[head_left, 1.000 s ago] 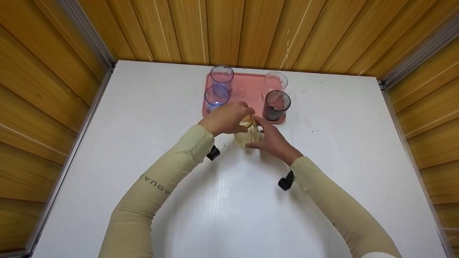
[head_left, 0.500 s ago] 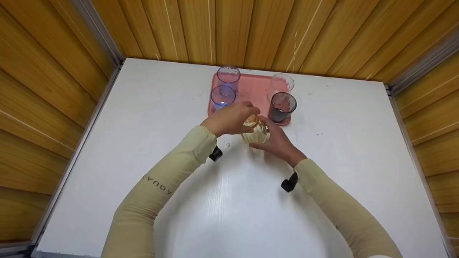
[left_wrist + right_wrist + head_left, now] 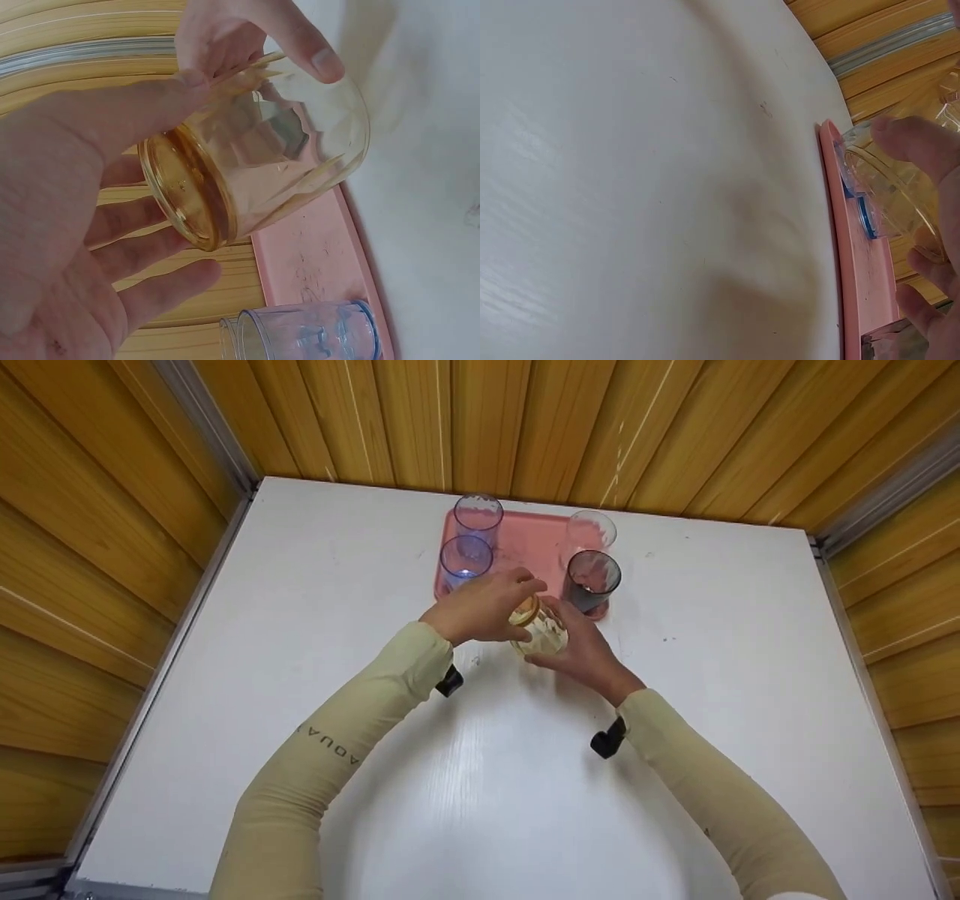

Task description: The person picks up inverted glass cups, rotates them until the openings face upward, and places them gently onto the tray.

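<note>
An amber-tinted drinking glass point(image 3: 546, 636) is held tilted between both hands, just in front of the pink tray point(image 3: 529, 529). My left hand point(image 3: 484, 604) grips its thicker, darker amber end, thumb on one side and fingers spread behind, as the left wrist view shows. Around the paler end curls my right hand point(image 3: 585, 649), its thumb along the glass wall point(image 3: 300, 172). In the right wrist view the right thumb point(image 3: 915, 142) lies over the amber glass near its round edge. Part of the glass is hidden behind the left fingers in the head view.
On the tray stand two bluish glasses point(image 3: 466, 556) at the left, a clear glass point(image 3: 591, 531) at the back right and a dark grey glass point(image 3: 592, 577) at the front right, close to the right hand. Wood-patterned walls point(image 3: 480, 427) surround the white table point(image 3: 465, 780).
The amber glass has tilted further, its paler end swinging toward the right hand. Both hands stay on it. The head view has shifted slightly; the glasses on the tray have kept their places.
</note>
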`<move>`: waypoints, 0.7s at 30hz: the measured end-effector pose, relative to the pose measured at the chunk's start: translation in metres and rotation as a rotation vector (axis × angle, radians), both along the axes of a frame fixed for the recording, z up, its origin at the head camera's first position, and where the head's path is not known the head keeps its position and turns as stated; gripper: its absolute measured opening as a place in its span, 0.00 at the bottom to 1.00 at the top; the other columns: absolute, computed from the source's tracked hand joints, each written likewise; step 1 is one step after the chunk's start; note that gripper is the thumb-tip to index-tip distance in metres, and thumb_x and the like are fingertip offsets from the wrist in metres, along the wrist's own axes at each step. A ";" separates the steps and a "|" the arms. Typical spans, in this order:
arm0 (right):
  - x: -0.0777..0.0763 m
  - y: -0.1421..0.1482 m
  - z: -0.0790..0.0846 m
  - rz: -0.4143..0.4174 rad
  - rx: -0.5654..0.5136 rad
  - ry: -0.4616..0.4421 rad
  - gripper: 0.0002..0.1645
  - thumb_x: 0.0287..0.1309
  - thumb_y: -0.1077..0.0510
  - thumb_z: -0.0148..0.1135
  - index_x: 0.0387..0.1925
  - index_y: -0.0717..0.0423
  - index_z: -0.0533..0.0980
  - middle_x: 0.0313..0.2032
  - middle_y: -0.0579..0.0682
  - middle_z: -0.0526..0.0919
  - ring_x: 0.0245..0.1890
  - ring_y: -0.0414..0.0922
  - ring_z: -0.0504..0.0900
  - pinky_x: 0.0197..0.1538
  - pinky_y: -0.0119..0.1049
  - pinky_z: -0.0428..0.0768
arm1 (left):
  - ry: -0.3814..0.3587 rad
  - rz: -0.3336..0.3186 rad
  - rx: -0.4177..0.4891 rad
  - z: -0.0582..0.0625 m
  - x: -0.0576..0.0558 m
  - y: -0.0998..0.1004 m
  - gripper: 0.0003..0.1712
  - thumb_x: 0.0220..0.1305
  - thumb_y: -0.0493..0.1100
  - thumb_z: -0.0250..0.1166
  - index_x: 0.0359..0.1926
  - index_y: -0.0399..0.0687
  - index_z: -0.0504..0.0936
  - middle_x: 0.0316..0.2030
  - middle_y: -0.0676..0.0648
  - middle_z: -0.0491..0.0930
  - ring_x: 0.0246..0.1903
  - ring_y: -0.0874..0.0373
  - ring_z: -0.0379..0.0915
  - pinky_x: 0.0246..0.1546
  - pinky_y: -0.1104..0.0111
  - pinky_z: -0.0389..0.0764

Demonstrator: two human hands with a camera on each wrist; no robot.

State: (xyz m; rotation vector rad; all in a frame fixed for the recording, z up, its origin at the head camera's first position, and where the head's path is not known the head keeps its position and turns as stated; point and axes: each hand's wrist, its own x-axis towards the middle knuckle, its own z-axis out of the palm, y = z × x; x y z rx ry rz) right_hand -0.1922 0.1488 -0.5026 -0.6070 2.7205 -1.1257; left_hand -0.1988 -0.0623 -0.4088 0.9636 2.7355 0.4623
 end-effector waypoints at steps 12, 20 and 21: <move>0.000 0.000 0.002 -0.005 -0.037 0.040 0.54 0.41 0.46 0.78 0.69 0.43 0.61 0.64 0.46 0.69 0.60 0.45 0.71 0.62 0.50 0.73 | 0.007 -0.013 -0.032 -0.006 -0.006 0.003 0.43 0.52 0.55 0.74 0.67 0.52 0.67 0.61 0.49 0.73 0.58 0.54 0.74 0.63 0.61 0.75; -0.002 0.000 0.001 0.000 -0.067 -0.033 0.56 0.41 0.50 0.79 0.70 0.42 0.58 0.65 0.47 0.66 0.64 0.46 0.67 0.66 0.53 0.68 | -0.017 -0.021 0.025 -0.007 -0.008 0.000 0.39 0.53 0.53 0.73 0.65 0.50 0.70 0.59 0.48 0.74 0.56 0.53 0.75 0.61 0.61 0.76; -0.003 0.000 0.001 -0.001 -0.074 -0.042 0.57 0.41 0.50 0.79 0.71 0.42 0.57 0.66 0.47 0.65 0.65 0.47 0.66 0.68 0.53 0.66 | -0.019 -0.018 0.039 -0.008 -0.008 -0.001 0.40 0.53 0.53 0.73 0.65 0.50 0.70 0.59 0.48 0.74 0.57 0.54 0.74 0.60 0.61 0.77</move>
